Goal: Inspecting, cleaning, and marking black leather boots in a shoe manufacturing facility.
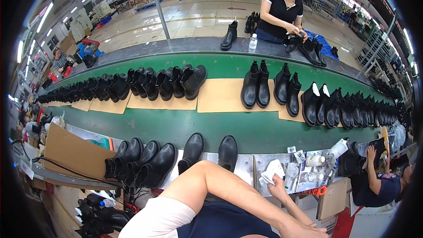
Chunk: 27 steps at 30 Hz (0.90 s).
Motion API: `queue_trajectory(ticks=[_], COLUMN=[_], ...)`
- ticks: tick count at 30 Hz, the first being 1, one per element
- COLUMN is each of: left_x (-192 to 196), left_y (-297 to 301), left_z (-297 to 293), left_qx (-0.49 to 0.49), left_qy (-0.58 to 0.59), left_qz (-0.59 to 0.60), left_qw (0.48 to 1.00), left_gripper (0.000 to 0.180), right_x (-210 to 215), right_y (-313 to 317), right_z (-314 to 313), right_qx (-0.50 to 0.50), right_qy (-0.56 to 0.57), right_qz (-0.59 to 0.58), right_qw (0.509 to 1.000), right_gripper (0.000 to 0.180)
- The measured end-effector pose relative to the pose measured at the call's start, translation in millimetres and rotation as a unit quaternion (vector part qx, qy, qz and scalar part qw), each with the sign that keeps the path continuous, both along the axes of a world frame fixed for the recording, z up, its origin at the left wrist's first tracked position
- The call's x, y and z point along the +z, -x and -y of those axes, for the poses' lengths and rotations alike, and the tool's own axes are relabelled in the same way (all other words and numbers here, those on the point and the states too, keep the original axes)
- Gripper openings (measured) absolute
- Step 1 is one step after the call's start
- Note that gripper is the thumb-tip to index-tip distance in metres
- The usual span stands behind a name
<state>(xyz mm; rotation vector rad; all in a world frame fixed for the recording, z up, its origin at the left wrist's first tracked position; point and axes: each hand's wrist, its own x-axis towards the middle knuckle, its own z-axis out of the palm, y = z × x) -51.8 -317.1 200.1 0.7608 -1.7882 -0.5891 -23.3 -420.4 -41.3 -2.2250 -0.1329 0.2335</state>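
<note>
My right hand (277,187) is closed on a folded white cloth (272,170) above the metal ledge of the bench. My left arm crosses in front of my body, elbow raised. At the lower edge, my left hand (308,230) lies by my right forearm with its visible fingers stretched out; the frame cuts part of it off. Beyond my left arm stand two black ankle boots, one on the left (192,150) and one on the right (228,149), their lower parts hidden by the arm. More black boots (154,163) stand close together to their left.
A green conveyor belt (220,125) carries rows of black boots on cardboard sheets (220,94). Bottles (315,161) and small containers crowd the ledge at right, near orange scissor handles (322,191). A masked co-worker (282,17) handles a boot opposite; another person (383,180) works at right.
</note>
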Motion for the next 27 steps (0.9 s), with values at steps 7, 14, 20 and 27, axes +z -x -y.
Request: queue_trajectory(ticks=[7, 14, 20, 27], left_x=[-13, 27, 38, 57], left_y=[8, -13, -21, 2], left_z=[5, 16, 13, 15], left_qx=[-0.105, -0.007, -0.014, 0.156], left_qy=[-0.074, 0.018, 0.101, 0.229], left_qz=[-0.128, 0.051, 0.039, 0.24], left_qw=[0.983, 0.999, 0.994, 0.93], left_gripper=[0.024, 0.013, 0.01, 0.013], right_x=[9, 9, 6, 6], right_y=[-11, -15, -12, -13], right_z=[-12, -22, -21, -15], right_qx=[0.023, 0.013, 0.017, -0.028], right_qy=[0.016, -0.022, -0.007, -0.041], right_qz=[0.045, 0.033, -0.01, -0.028], right_qw=[0.999, 0.999, 1.0, 0.998], right_gripper=[0.02, 0.029, 0.022, 0.021])
